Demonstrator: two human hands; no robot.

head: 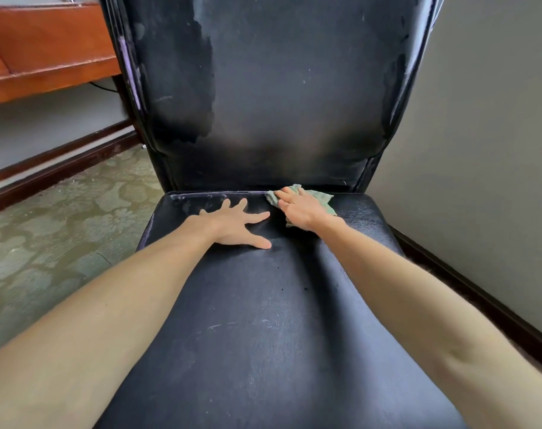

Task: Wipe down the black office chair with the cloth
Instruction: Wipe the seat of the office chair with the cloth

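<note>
Head view, looking down on a black office chair (263, 320) that fills most of the frame, seat toward the camera and tall backrest upright behind it. Right hand (300, 210) lies palm down on a green cloth (320, 198), pressing it flat on the rear of the seat, right of centre, right at the seam where seat meets backrest. Its fingers (286, 196) are together and laid over the cloth, pointing left along the seam, pressing it down rather than gripping; cloth edges stick out past the hand on the far side and near the wrist. Left hand (235, 222) rests flat on the bare seat just beside the right hand, no cloth under it, fingers (257, 216) spread apart, thumb toward the camera. The two hands are near, not touching. Both forearms are bare and stretch from the bottom corners across the seat. Seat leather shows pale scuffs and dusty smears, some pale residue at the rear left edge. Backrest has worn, peeled patches down the left side and along the right edge. Patterned green carpet (53, 243) at left, dark baseboard (56, 162), orange-brown wooden furniture (47, 48) upper left, grey wall (486, 134) at right
</note>
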